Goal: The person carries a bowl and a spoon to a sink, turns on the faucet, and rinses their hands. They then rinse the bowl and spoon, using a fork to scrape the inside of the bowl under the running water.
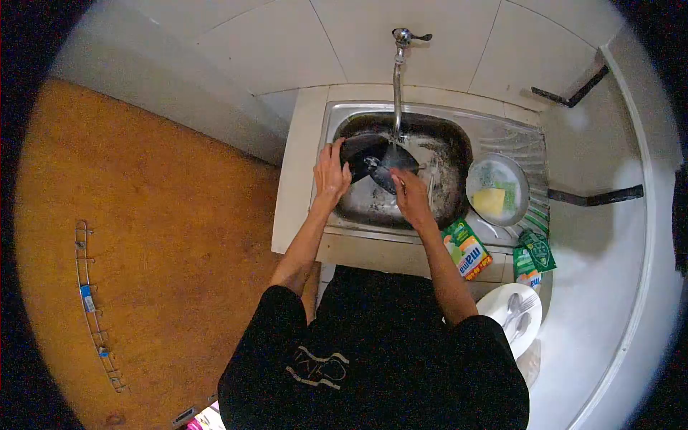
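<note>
Over the steel sink, my left hand grips the left side of a dark, black item, perhaps a pan or its lid; its exact shape is hard to tell. My right hand is closed at the item's right edge, its fingers bent; whether it holds the edge or something small cannot be made out. Water from the faucet falls onto the dark surface between both hands.
Right of the basin, a bowl holds suds and a yellow sponge. Green detergent packs lie near the counter's front. A white plate with spoons and a fork is at lower right. A wall rack hangs left.
</note>
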The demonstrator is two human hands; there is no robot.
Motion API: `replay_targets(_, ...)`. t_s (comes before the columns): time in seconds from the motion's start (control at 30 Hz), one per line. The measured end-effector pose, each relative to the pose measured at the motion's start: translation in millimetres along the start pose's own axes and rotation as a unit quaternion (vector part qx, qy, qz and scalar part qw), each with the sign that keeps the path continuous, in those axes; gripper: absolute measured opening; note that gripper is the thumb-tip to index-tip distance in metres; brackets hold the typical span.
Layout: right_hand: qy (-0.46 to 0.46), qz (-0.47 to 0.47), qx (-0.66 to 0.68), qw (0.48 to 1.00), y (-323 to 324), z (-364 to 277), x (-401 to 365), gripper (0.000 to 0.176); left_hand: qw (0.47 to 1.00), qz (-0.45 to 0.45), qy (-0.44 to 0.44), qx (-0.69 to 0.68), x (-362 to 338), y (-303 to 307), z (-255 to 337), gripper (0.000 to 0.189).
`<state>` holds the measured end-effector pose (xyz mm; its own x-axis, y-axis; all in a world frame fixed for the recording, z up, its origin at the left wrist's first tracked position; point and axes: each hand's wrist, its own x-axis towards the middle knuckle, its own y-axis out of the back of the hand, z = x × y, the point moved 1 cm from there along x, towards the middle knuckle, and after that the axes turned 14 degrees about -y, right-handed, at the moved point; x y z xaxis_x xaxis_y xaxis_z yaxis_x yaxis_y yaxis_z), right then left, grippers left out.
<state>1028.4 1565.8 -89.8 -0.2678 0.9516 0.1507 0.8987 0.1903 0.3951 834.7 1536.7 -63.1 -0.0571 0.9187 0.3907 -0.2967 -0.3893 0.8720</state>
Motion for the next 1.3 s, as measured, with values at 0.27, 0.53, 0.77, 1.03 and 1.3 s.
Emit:
replay_targets(0.27, 0.078, -0.009, -0.043, 0.996, 0, 11, -16, 0.013, 0.999, 0.032, -0.024, -0.020, -4, -6, 8, 0.048)
replay_targets(0.53, 0.078, -0.004, -0.105, 0.991, 1, 3, -21, 0.017, 0.997, 0.060, -0.046, -0.032, 0, -12, 13, 0.046)
replay_targets(0.77, 0.084, -0.019, -0.115, 0.990, 3, 15, -19, 0.015, 0.997, 0.014, 0.001, -0.069, -2, -22, 10, 0.041)
replay_targets(1.03, 0.101, 0.038, -0.090, 0.990, 18, 11, -9, 0.014, 0.996, -0.013, 0.026, -0.082, -2, -48, 0, 0.040)
replay_targets(1.3, 0.066, 0.044, -0.124, 0.989, 14, 36, -10, 0.016, 0.992, -0.031, 0.086, -0.087, 1, -80, -13, 0.039)
